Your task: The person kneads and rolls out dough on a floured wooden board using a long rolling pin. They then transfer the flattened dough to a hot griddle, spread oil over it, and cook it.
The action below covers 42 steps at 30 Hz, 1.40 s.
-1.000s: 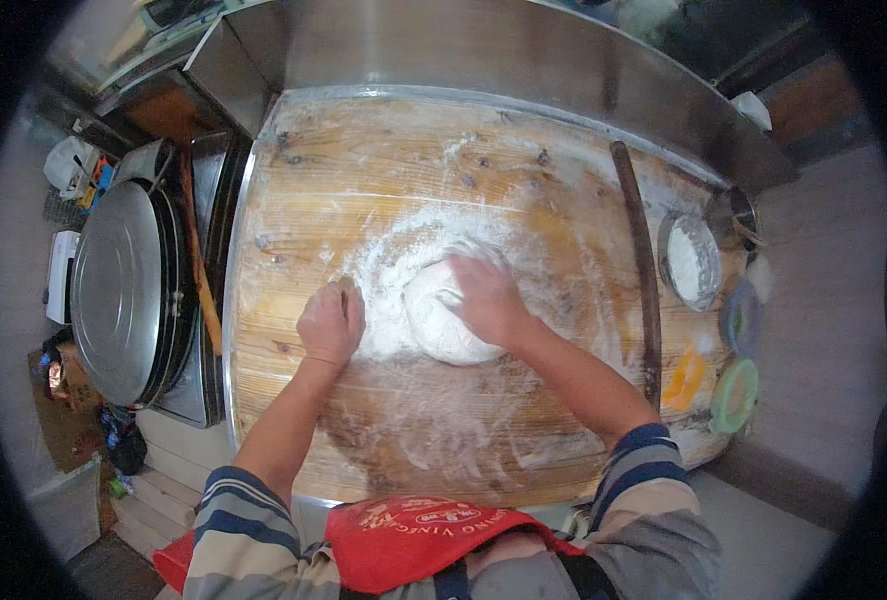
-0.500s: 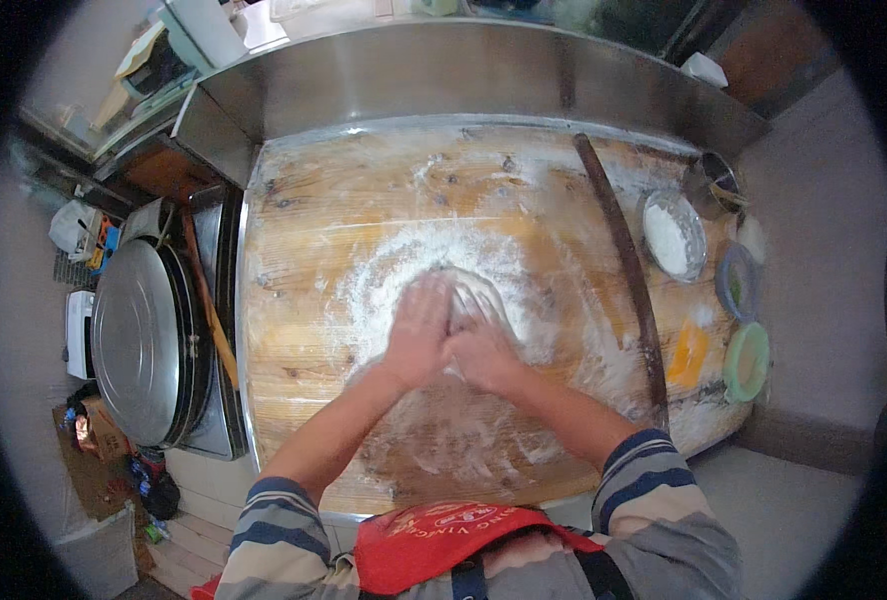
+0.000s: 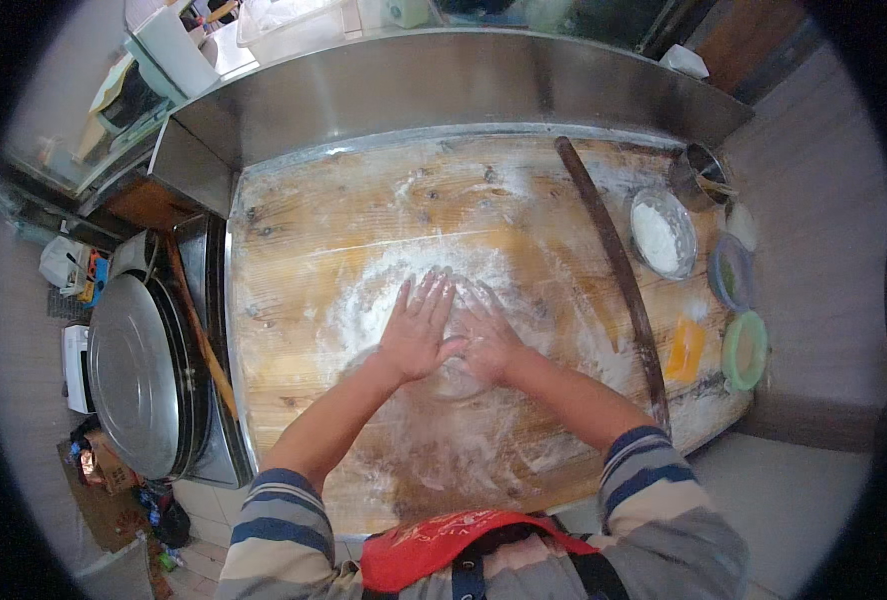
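Note:
Both my hands lie palm down, side by side, on a flattened, floured piece of dough [image 3: 456, 384] in the middle of the wooden board [image 3: 294, 250]. My left hand [image 3: 419, 328] has its fingers stretched and a little apart, pointing away from me. Angled inward beside it, my right hand [image 3: 490, 340] is also spread flat, its thumb near the left thumb. Most of the dough is hidden under the palms; only its near edge shows. White flour [image 3: 359, 297] is scattered thickly around it. Neither hand grips anything.
A long dark rolling pin [image 3: 614, 250] lies to the right. Beyond it are a bowl of flour [image 3: 662, 236], a metal pot [image 3: 699, 180], a yellow scraper [image 3: 685, 350] and a green-rimmed container [image 3: 746, 350]. A round griddle [image 3: 134, 375] stands left, a metal splashback [image 3: 444, 85] behind.
My hands have spread apart slightly from a closer, overlapping position, and their fingers are now flatter on the dough. The whole view has shifted slightly.

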Each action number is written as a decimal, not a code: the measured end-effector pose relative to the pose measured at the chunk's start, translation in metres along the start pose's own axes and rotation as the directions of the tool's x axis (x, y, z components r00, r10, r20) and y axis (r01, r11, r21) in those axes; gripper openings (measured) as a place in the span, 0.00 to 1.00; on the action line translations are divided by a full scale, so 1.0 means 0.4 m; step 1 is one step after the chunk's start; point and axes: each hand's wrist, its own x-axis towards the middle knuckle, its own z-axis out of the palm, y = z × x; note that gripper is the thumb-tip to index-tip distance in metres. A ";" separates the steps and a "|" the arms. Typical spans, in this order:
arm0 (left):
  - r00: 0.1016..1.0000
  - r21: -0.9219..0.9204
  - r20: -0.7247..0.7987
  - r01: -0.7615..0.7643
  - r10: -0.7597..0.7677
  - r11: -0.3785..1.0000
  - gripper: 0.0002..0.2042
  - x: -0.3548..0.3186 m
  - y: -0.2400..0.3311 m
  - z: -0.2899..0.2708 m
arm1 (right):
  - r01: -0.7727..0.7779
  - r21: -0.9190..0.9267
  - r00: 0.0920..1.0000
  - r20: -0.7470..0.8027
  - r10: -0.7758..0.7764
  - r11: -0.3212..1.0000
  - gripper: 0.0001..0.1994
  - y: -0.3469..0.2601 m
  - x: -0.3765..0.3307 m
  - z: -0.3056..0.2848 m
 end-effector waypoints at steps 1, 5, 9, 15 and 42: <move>0.999 -0.012 0.028 0.020 -0.020 1.000 0.45 -0.007 -0.002 0.003 | -0.008 0.034 1.000 0.001 0.008 0.999 0.25 0.012 0.002 0.005; 0.998 0.053 0.066 0.010 -0.013 0.999 0.46 0.012 -0.024 0.005 | 0.096 -0.035 0.972 -0.214 -0.101 0.995 0.42 0.069 0.025 0.004; 0.987 0.117 0.161 0.009 -0.028 0.993 0.45 0.020 -0.035 -0.005 | -0.070 0.000 0.948 -0.311 0.067 0.998 0.50 0.009 0.026 0.018; 0.984 0.095 0.176 -0.043 0.025 0.995 0.46 0.027 -0.059 -0.025 | -0.129 -0.095 0.942 -0.322 0.092 0.987 0.50 0.008 0.002 0.041; 0.981 -0.075 -0.018 0.190 -0.192 0.979 0.51 -0.120 -0.027 -0.002 | 0.207 -0.180 0.962 -0.143 -0.233 0.962 0.41 -0.051 0.061 0.065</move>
